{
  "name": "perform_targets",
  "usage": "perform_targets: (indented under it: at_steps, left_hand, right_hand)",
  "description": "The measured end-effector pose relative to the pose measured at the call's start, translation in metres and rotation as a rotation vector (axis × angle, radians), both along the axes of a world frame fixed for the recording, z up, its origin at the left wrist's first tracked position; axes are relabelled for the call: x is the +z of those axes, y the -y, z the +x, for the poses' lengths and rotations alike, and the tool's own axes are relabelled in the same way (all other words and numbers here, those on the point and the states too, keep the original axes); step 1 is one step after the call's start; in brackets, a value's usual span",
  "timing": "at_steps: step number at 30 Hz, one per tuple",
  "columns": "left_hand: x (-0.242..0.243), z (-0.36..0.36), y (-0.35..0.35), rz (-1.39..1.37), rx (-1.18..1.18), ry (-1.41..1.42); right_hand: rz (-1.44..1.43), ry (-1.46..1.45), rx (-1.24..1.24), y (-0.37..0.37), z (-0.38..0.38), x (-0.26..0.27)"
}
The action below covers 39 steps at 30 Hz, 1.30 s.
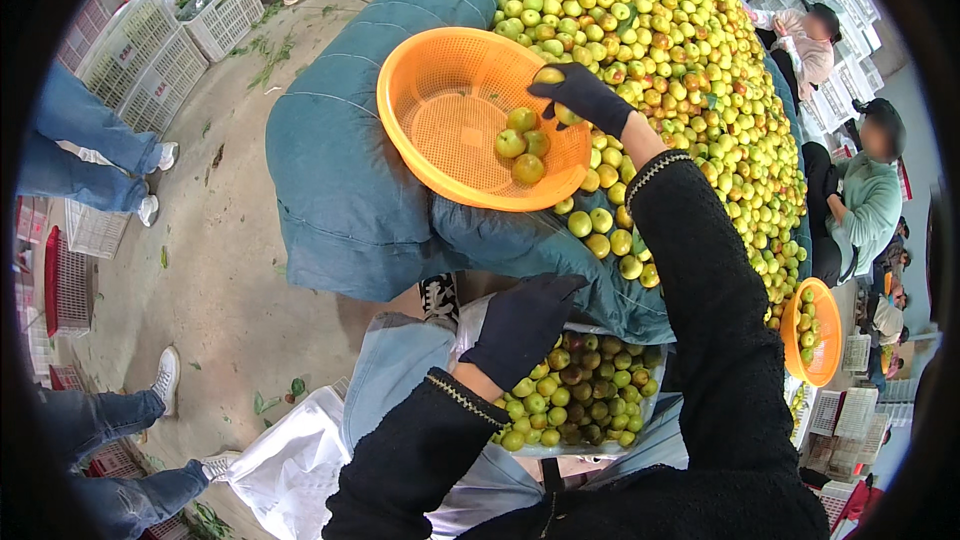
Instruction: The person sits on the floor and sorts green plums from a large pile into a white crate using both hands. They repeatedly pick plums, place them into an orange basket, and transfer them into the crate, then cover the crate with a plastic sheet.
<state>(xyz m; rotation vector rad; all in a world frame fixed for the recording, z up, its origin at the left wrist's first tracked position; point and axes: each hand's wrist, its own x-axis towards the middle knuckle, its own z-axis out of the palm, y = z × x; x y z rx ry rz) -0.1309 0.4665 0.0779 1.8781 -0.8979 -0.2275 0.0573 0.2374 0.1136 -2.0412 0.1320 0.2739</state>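
Note:
My right hand point(589, 101), in a black glove, is at the right rim of an orange plastic mesh basket point(431, 101). It grips a yellow-green, plum-like fruit point(549, 76), and another fruit point(568, 115) shows under the palm. Several more fruits point(523, 144) lie in the basket, which rests tilted on a blue-green quilted cover point(337, 187). Lower down, my gloved left hand point(525, 326) hangs over the edge of a lined crate of fruits point(574, 397) between my knees. Its fingers are turned away, so whether they hold anything is hidden.
A large heap of the same fruits point(637, 30) rises beyond the basket. A second orange basket point(814, 334) stands to the right. Two people point(862, 195) sit along the heap's far side. White crates point(150, 67) and standing people's legs point(97, 142) are at left.

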Motion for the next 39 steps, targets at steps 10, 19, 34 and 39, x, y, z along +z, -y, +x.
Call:
perform_targets:
  at_steps: [10, 19, 34, 39]
  left_hand:
    - [-0.005, 0.000, 0.000, 0.029, 0.027, 0.089]
    - [-0.006, -0.003, 0.004, 0.060, 0.005, 0.035]
    - [-0.029, 0.022, 0.004, -0.151, 0.120, -0.102]
    - [-0.032, -0.007, 0.021, -0.643, -0.488, -1.468]
  right_hand:
    - [-0.229, -0.220, 0.287, -0.028, -0.010, -0.008]
    - [-0.533, 0.081, 0.266, -0.026, 0.020, -0.035]
    - [0.647, 0.235, -0.055, -0.009, -0.052, 0.001]
    - [-0.089, 0.905, 0.430, -0.020, -0.212, 0.001]
